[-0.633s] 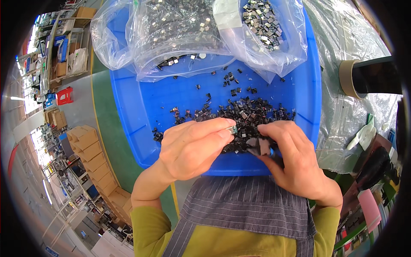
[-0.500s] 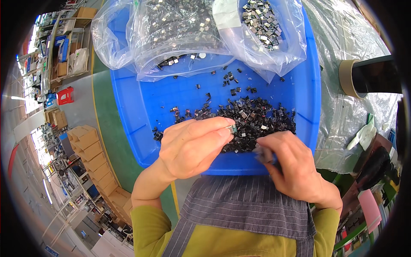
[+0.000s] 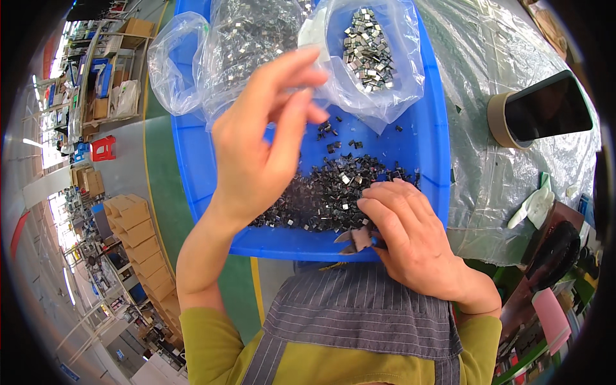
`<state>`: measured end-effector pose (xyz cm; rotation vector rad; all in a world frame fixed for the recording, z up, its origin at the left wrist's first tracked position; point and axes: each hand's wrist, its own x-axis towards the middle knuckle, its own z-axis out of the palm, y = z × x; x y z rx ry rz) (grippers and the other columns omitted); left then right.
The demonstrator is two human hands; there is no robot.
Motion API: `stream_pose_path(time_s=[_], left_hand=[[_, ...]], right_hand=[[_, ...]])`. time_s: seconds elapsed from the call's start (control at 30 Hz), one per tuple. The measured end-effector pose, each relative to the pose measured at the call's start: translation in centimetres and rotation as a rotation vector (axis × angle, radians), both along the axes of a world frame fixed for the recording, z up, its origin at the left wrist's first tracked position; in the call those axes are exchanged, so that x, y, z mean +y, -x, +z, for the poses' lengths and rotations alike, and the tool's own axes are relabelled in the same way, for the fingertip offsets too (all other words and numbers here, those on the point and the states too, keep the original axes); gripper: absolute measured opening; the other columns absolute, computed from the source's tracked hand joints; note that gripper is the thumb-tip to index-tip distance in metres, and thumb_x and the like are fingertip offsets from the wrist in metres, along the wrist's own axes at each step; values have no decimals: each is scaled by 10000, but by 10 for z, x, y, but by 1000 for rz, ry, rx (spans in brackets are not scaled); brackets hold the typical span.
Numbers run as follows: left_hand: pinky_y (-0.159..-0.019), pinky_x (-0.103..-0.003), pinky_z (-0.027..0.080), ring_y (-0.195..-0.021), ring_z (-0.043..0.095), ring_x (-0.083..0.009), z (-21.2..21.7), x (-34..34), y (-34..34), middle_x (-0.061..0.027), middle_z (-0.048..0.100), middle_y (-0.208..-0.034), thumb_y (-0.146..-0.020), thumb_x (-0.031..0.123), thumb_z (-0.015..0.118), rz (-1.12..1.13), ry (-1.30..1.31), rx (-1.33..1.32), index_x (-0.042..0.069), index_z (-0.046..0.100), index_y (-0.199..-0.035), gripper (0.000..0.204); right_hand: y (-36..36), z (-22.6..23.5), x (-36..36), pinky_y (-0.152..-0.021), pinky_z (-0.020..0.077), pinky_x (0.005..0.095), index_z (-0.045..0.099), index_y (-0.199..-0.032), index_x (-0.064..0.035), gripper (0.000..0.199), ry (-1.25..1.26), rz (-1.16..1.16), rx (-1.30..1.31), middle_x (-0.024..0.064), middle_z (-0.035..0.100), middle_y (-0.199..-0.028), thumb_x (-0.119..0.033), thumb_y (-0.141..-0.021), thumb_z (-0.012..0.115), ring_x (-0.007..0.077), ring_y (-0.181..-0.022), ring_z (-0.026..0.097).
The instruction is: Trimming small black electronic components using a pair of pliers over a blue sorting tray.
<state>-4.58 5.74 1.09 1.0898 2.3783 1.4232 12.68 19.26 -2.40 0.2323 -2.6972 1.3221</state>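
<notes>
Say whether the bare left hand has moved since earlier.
Yes: the bare left hand moved forward over the blue plastic tub, toward the clear plastic bags.

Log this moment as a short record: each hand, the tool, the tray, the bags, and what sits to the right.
Left hand: raised, motion-blurred, fingers apart; no held piece visible
Right hand: gripping a plier-like tool
Plier-like tool: at the near edge of the tray
Blue plastic tray: holds a loose pile of small dark pieces
Left clear bag: contains many pieces
Right clear bag: mouth open, shiny square pieces inside
Right of tray: phone, tan ring, whitish glove
</notes>
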Motion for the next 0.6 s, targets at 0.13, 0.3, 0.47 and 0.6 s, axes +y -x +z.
stream_pose_path(time_s=[0.13,0.3,0.47,0.6], left_hand=[[-606,-281,532,-707,670,-196,-28,-50,-2,-111,658,-931,-872,-36,577,75,311,204,12,620,-1022,164],[-638,-316,508,-724,656,-229,-60,-46,26,-108,650,-927,-867,13,603,110,449,478,31,630,-1001,138],[-613,-413,523,-756,647,-335,-68,-28,34,-128,624,-910,-841,116,630,129,555,541,55,585,-981,160],[-616,-448,506,-745,636,-353,-78,-9,28,-135,619,-901,-835,153,645,132,502,388,60,579,-991,193]], right_hand=[[0,-1,-1,-939,416,427,501,-1112,41,362,-102,81,-36,160,530,-1058,-50,-764,548,306,-1023,530],[1,3,5,-798,423,377,518,-1015,2,290,-57,178,-116,121,548,-970,-28,-734,581,284,-914,533],[-1,-1,1,-772,417,381,520,-1002,-12,331,31,87,-18,110,558,-948,3,-695,642,285,-885,538],[0,2,1,-774,417,380,523,-1003,-10,339,34,100,-39,109,560,-951,-5,-691,655,287,-886,539]])
